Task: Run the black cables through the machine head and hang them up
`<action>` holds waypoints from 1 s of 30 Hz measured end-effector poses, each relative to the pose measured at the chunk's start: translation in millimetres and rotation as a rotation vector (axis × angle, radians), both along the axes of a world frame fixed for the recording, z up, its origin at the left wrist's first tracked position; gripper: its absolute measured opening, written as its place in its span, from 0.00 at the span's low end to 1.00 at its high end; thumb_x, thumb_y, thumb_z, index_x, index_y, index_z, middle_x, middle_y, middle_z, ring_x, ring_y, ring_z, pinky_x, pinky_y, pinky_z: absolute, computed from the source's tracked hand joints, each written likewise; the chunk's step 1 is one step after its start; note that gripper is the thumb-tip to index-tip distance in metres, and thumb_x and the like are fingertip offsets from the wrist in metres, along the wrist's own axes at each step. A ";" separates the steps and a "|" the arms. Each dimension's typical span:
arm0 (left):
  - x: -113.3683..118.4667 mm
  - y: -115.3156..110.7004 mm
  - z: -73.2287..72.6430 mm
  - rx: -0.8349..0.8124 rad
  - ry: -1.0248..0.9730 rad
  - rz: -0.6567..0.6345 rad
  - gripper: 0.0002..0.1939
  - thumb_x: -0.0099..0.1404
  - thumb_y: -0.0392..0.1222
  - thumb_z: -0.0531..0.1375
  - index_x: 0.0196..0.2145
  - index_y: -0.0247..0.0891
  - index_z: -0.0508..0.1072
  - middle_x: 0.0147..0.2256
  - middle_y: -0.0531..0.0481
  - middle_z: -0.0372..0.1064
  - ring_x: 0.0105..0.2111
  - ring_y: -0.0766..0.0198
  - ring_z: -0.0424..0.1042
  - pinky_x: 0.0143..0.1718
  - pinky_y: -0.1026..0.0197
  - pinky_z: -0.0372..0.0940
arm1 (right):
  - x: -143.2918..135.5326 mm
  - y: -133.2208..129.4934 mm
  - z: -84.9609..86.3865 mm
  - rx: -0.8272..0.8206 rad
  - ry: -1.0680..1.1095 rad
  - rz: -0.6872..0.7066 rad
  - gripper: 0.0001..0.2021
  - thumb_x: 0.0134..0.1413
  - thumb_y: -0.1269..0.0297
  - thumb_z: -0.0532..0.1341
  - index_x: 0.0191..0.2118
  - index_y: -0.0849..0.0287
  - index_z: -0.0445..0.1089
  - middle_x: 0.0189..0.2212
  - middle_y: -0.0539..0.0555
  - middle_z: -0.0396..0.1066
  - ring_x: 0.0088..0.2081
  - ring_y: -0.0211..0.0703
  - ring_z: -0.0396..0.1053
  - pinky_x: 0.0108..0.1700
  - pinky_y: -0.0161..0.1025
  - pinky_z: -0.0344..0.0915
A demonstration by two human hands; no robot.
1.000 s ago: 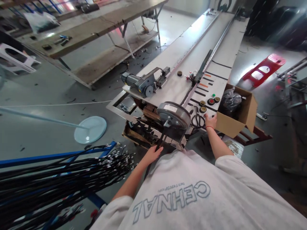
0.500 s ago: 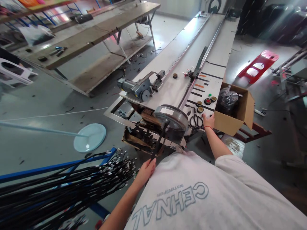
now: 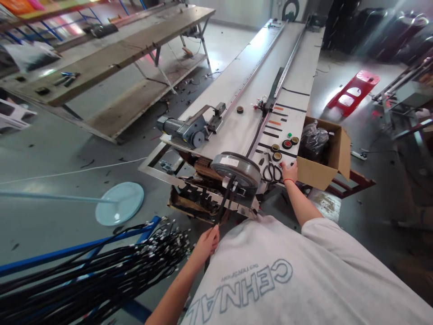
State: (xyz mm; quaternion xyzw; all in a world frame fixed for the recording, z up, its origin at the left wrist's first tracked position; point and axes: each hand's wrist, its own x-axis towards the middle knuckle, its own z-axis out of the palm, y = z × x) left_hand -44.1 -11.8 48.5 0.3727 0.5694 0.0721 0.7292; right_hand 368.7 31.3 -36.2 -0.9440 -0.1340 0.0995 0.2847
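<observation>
My left hand (image 3: 207,240) is closed around a black cable bundle (image 3: 225,202), near my shirt. From there the bundle runs up to a round grey machine head (image 3: 237,168) at the near end of the long table. My right hand (image 3: 290,172) rests on the table's near right corner, fingers stretched out, its thumb beside a small red button (image 3: 281,164). Nothing shows in it. Black-handled scissors (image 3: 272,172) lie just left of that hand. Behind them are several tape rolls (image 3: 277,156) and a green button (image 3: 289,135).
An open cardboard box (image 3: 318,171) with a plastic bag stands right of the long table (image 3: 250,97). A motor unit (image 3: 182,128) sits at its left edge. Several black cables (image 3: 135,266) hang on a blue rack at lower left. A red stool (image 3: 353,92) is on the floor.
The view has shifted slightly, so the table and room appear a little further left. Both hands keep about the same places, the left still holding the cable bundle.
</observation>
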 end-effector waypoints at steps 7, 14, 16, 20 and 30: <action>2.4 4.4 1.8 0.056 -0.004 -0.011 0.28 0.46 0.67 0.60 0.24 0.40 0.56 0.15 0.65 0.43 0.13 0.77 0.43 0.13 0.71 0.42 | 1.0 -0.2 -2.6 -0.019 0.001 0.003 0.39 0.54 0.41 0.54 0.65 0.62 0.49 0.55 0.67 0.61 0.54 0.58 0.62 0.53 0.50 0.59; 17.4 17.7 0.5 0.105 -0.009 -0.123 0.25 0.48 0.64 0.59 0.25 0.40 0.56 0.15 0.64 0.46 0.13 0.76 0.45 0.14 0.70 0.46 | -1.9 -1.2 5.5 -0.049 0.021 0.007 0.40 0.55 0.41 0.53 0.66 0.62 0.47 0.54 0.68 0.60 0.54 0.57 0.62 0.53 0.49 0.59; 7.4 22.3 2.6 0.121 0.011 -0.265 0.22 0.49 0.60 0.60 0.24 0.39 0.59 0.14 0.62 0.51 0.13 0.74 0.50 0.15 0.69 0.50 | -2.7 -1.8 7.9 -0.050 0.022 0.013 0.40 0.55 0.41 0.53 0.65 0.62 0.47 0.55 0.68 0.60 0.54 0.57 0.62 0.53 0.48 0.59; -29.6 26.3 1.0 -0.117 0.216 -0.852 0.13 0.49 0.50 0.62 0.20 0.37 0.69 0.16 0.51 0.64 0.17 0.64 0.64 0.17 0.66 0.55 | -2.4 -1.6 8.8 -0.053 0.020 0.019 0.39 0.55 0.41 0.53 0.65 0.63 0.48 0.56 0.67 0.59 0.54 0.57 0.61 0.53 0.48 0.58; 9.1 45.3 -85.3 0.563 0.578 -0.466 0.15 0.63 0.48 0.54 0.36 0.34 0.73 0.33 0.41 0.74 0.37 0.55 0.73 0.37 0.60 0.64 | -5.6 7.6 21.3 -0.106 -0.063 0.042 0.38 0.55 0.47 0.55 0.63 0.70 0.50 0.60 0.73 0.52 0.60 0.61 0.52 0.58 0.54 0.52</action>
